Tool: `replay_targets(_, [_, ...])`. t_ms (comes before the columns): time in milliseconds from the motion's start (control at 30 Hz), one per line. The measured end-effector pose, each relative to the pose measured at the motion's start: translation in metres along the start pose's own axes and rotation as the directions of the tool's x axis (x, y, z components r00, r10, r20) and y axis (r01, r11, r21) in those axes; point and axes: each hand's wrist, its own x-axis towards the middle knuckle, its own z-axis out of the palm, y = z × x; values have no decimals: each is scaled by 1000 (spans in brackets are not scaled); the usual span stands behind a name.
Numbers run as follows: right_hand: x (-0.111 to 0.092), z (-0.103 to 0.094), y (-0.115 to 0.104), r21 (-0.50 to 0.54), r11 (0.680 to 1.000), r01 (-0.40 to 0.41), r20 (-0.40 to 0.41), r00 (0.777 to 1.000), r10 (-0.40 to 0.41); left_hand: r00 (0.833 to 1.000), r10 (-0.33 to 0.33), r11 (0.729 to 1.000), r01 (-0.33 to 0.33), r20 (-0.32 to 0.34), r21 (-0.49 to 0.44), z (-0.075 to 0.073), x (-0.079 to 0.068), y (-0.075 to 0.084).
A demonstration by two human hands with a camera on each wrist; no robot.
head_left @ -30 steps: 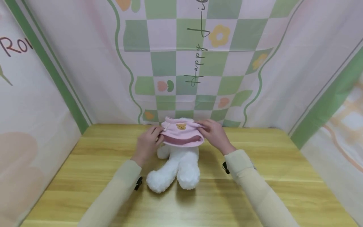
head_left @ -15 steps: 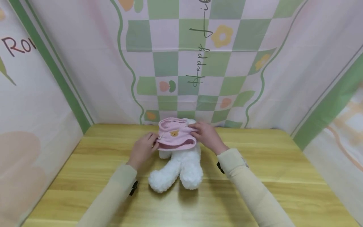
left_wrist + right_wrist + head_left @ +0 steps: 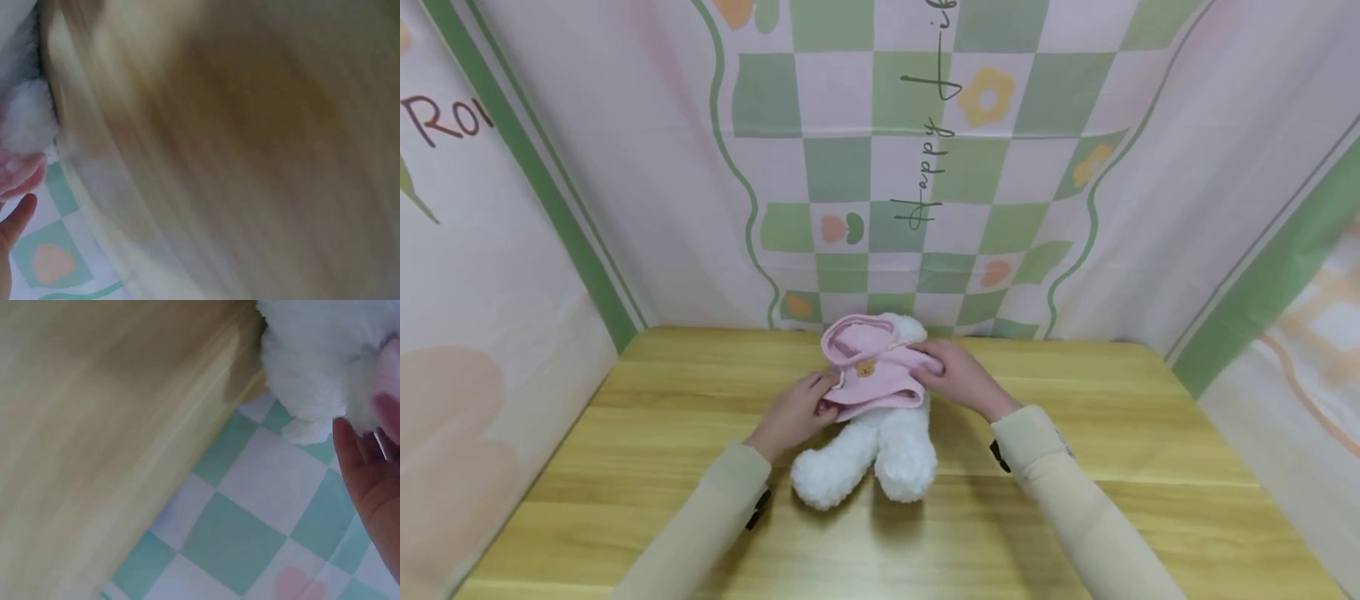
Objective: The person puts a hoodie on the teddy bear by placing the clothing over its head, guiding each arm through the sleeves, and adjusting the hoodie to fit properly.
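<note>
A small pink hoodie (image 3: 880, 385) with a brown bear-face patch lies over the front of a white plush toy (image 3: 904, 458), covering its torso. The toy's legs stick out toward me, and part of its head shows behind the hood. My left hand (image 3: 797, 414) pinches the hoodie's hem at its left corner; in the left wrist view, pink cloth (image 3: 19, 175) sits by the fingers beside a white fluffy limb (image 3: 28, 119). My right hand (image 3: 958, 375) grips the hoodie's right sleeve, its fingertips partly hidden. Fingers (image 3: 356, 462) reach beside white fur (image 3: 312, 369) in the right wrist view.
The toy is on a wooden table (image 3: 1075, 467). Just behind the table's back edge hangs a curtain (image 3: 895, 167) with green and white checks. Patterned cloth walls (image 3: 490, 333) stand at both sides.
The hoodie has come down and toward me over the toy, tilting so its hood opening shows. Both hands have moved lower with it. More of the toy's head is uncovered.
</note>
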Motion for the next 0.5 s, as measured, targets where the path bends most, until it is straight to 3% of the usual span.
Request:
replay_targets(133, [-7, 0, 7, 48, 999, -15, -13, 1000, 16, 1000, 12, 999, -11, 9, -53, 2, 1, 5])
replay_targets(500, [-24, -4, 18, 73, 994, -83, -65, 994, 88, 996, 79, 996, -80, -28, -34, 5, 8, 19])
